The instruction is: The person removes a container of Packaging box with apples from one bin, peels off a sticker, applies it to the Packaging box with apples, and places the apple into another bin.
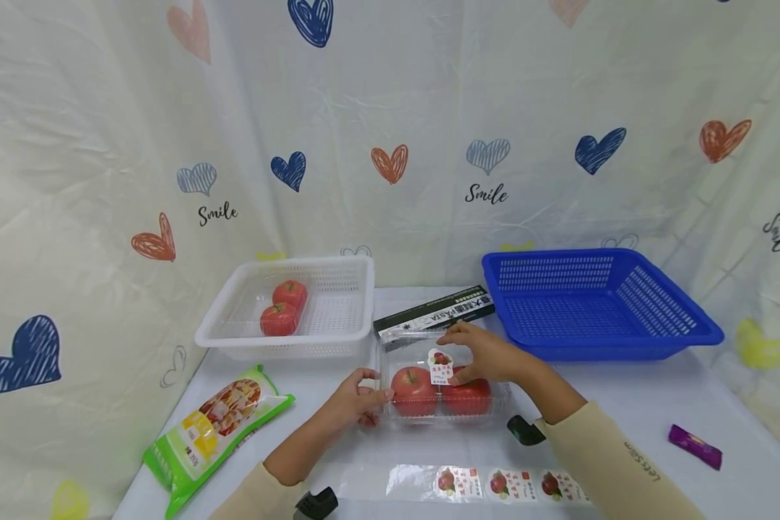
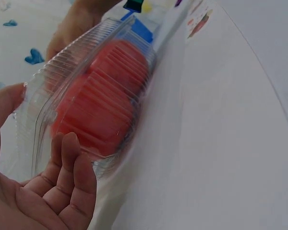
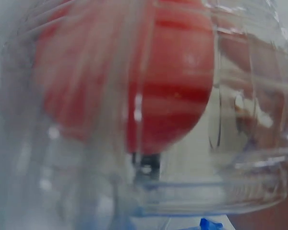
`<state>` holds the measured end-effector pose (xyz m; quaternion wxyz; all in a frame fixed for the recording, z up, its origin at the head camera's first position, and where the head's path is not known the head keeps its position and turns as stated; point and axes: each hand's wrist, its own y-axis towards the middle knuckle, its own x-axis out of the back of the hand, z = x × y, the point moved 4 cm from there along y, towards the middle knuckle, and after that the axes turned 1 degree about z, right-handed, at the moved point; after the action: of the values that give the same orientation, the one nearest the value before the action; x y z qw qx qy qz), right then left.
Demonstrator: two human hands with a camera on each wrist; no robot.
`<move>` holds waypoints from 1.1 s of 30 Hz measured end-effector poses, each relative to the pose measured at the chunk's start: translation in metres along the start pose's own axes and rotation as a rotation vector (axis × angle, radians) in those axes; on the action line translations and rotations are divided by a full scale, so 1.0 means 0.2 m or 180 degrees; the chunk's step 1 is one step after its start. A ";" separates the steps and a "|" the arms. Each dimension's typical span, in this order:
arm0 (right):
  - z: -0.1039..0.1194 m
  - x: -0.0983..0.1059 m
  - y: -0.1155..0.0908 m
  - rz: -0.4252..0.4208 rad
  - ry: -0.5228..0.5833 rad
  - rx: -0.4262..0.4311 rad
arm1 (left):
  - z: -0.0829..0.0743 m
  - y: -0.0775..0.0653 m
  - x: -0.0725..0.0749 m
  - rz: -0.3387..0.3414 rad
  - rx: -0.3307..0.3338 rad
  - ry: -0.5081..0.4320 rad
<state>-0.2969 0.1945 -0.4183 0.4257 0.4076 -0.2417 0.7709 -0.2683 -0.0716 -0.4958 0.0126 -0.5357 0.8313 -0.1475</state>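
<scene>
A clear plastic clamshell box with two red apples inside sits in the middle of the table. On its lid lies a white label with an apple picture. My left hand grips the box's left side; the left wrist view shows thumb at the rim and curled fingers against the wall. My right hand arches over the lid, thumb on the label, fingers toward the far edge. In the right wrist view the box is close and blurred.
Behind stand a white basket holding another apple pack, a black pasta box and a blue basket. A green food bag lies left, a purple packet right. In front is a strip of apple labels.
</scene>
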 end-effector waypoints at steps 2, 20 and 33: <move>0.00 0.00 0.00 0.0016 0.0038 -0.0021 | 0.00 0.02 0.01 0.0037 -0.0011 0.0040; 0.02 -0.05 -0.49 -0.0644 0.1692 0.0208 | -0.01 0.23 0.09 -0.0658 -0.0207 -0.0264; -0.02 -0.28 -0.64 0.0557 0.2023 -0.0015 | -0.05 0.27 0.06 -0.0189 -0.0300 -0.0850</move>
<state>-0.1725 0.2387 -0.4640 0.4129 0.1235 -0.1326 0.8926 -0.3241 -0.0594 -0.4987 0.0935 -0.5748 0.8121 -0.0360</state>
